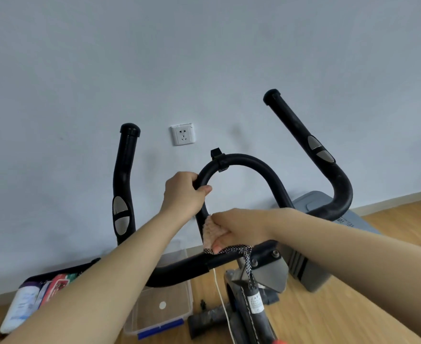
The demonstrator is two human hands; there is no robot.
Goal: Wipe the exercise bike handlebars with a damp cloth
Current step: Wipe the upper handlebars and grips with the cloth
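Note:
The black exercise bike handlebars [244, 161] fill the middle of the view, with a centre loop and two upright grips at left [123, 184] and right [303, 137]. My left hand [184, 192] is wrapped around the left side of the centre loop, near its top. Just below it, my right hand [239, 229] presses a fuzzy beige cloth [210, 232] against the lower left leg of the same loop. A dark patterned edge of the cloth hangs under my right hand.
A pale wall with a white socket [182, 134] stands behind the bike. On the wooden floor lie a clear plastic box [164, 311], a dark tray with bottles and packets [38, 291] at left, and a grey case [323, 254] at right.

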